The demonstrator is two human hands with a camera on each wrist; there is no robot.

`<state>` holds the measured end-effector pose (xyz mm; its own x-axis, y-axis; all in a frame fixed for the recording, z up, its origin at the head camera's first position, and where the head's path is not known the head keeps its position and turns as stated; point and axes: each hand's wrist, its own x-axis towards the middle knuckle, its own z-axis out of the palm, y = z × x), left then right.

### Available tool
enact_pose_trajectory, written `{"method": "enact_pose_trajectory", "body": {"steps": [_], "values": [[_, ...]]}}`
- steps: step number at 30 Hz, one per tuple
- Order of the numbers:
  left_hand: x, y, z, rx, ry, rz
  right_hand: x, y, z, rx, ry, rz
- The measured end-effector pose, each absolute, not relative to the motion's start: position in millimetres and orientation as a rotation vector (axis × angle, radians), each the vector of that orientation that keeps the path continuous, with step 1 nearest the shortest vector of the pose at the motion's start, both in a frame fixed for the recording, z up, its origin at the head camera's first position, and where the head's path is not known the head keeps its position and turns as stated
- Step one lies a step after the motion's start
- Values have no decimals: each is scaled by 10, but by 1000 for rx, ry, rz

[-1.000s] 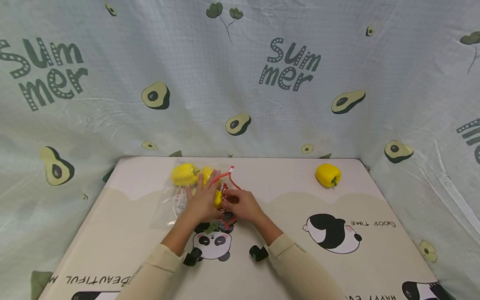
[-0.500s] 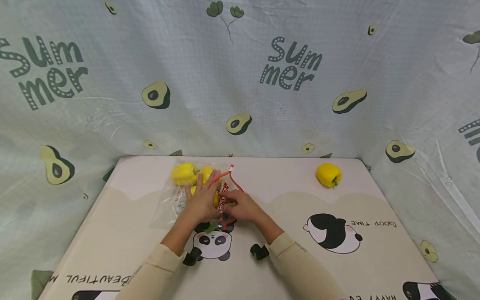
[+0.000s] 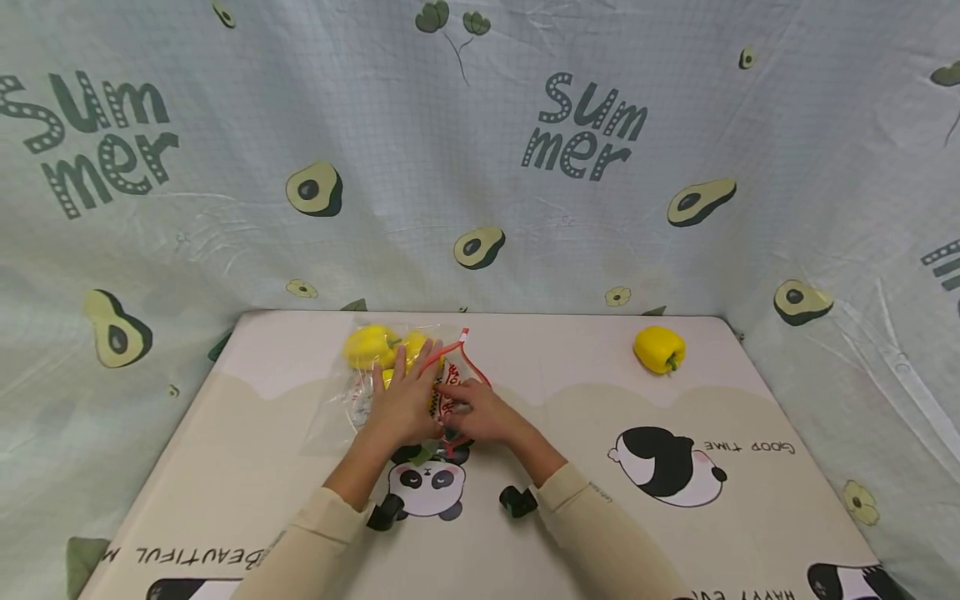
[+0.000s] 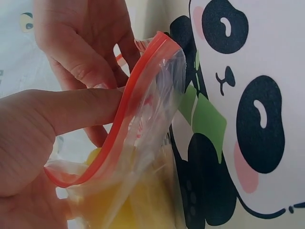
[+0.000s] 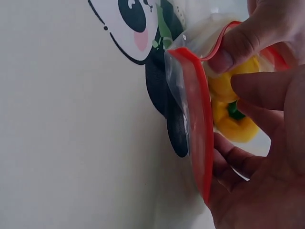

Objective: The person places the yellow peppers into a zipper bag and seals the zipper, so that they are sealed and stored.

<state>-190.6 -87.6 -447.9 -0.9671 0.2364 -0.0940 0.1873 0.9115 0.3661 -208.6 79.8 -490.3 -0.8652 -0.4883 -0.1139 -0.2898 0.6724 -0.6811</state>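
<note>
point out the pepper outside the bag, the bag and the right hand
Pepper [image 3: 657, 348], head view: middle of its yellow side.
Bag [image 5: 208, 119], right wrist view: its red rim.
Right hand [image 3: 486, 412], head view: back of the hand.

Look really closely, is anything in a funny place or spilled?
Yes, maybe: a lone yellow bell pepper sits off to the right, which looks odd because the other yellow bell peppers are inside the clear zipper bag. I see nothing spilled.
</note>
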Motion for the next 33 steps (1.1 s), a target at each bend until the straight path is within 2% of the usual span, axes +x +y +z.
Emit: {"method": "enact_pose_trajectory", "body": {"steps": [17, 33], "values": [[-1901, -870, -4485, 331, 2919, 566, -2073, 1209, -4789, -227, 2616, -1634], [-1913, -881, -4489, 332, 2929, 545, -2148, 1621, -4709, -223, 2661, -1782]]}}
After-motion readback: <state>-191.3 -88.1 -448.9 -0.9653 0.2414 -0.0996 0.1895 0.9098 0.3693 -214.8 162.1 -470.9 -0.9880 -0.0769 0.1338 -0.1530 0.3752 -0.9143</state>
